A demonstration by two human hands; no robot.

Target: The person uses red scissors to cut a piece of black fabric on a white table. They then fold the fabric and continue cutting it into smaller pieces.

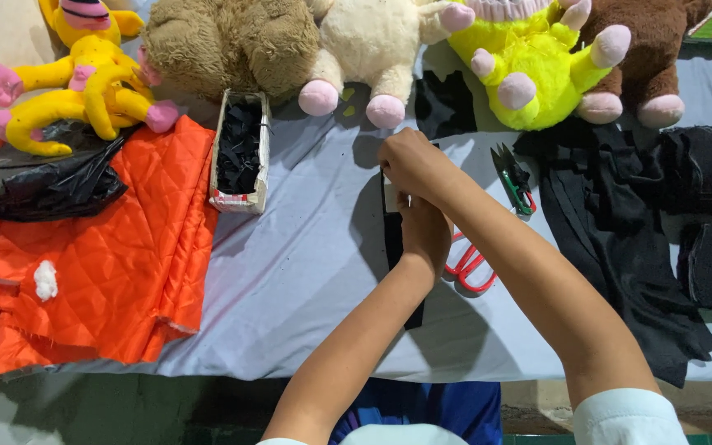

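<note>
Both hands mid-counter: left hand (427, 235) & right hand (409, 161) each pinch a black fabric strip (392, 239) w/ small white piece at top. Looks light, floppy; best held at edges. Red scissors (470, 262) just beside

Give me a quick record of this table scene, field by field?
Surface: grey cloth-covered table
Left hand: on a black fabric strip
Right hand: pinching the strip's top end
Under the arms: red-handled scissors
Right of hands: small snips, black fabric pile
Left side: orange quilted fabric, box of black pieces
Back edge: plush toys
</note>
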